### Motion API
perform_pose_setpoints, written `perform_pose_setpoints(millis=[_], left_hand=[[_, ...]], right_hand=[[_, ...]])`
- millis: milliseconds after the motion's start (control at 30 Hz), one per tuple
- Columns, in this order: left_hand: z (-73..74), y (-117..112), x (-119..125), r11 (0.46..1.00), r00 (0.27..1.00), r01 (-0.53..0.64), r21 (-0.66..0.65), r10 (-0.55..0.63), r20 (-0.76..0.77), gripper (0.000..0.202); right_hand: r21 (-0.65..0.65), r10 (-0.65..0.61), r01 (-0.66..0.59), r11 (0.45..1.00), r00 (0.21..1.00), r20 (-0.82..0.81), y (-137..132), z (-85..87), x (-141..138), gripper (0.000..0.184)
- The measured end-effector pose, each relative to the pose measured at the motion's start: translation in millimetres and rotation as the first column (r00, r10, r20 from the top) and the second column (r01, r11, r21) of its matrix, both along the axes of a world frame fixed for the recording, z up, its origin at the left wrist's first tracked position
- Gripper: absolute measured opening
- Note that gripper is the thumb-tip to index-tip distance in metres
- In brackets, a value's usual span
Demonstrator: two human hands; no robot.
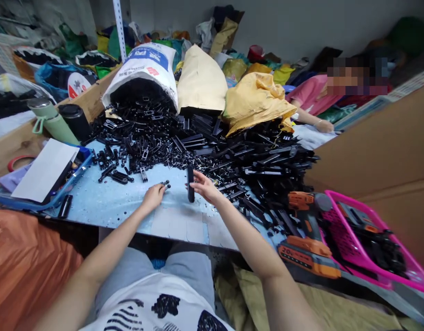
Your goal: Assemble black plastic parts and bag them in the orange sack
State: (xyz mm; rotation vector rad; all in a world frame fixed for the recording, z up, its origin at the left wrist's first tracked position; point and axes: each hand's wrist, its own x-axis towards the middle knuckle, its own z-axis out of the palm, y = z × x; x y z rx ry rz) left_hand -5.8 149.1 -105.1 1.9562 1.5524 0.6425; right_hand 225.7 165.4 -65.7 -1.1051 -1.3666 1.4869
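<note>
The left hand [152,196] pinched a small, indistinct black part [165,185]; the right hand [203,186] gripped an upright black bar [190,183] on the counter [104,202].

A long black plastic strip [190,184] is held upright on the pale blue counter [108,202] by the right grip [204,186]. A small black part [165,185] is pinched at the fingertips of the left grip [153,196], just beside the strip. A wide heap of black plastic parts [212,147] is spread behind both, spilled from a white sack [143,69]. An orange cordless drill [306,234] is laid beside a pink basket [349,248] at the right.
</note>
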Motion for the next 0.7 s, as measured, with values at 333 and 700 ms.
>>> perform_pose_setpoints(millis=[333, 700], left_hand=[[-12.5, -62.3, -29.7, 0.98, 0.947, 0.073, 0.185, -0.01, -0.322, 0.042], [13.4, -30.0, -114.2, 0.822, 0.861, -0.318, 0.472, 0.459, -0.219, 0.054]], right_hand=[[0.314, -0.272, 0.212, 0.925, 0.948, 0.163, -90.7, -56.6, 20.2, 0.048], [0.623, -0.432, -0.187, 0.759, 0.57, 0.698, -113.0, -70.3, -3.2, 0.04]])
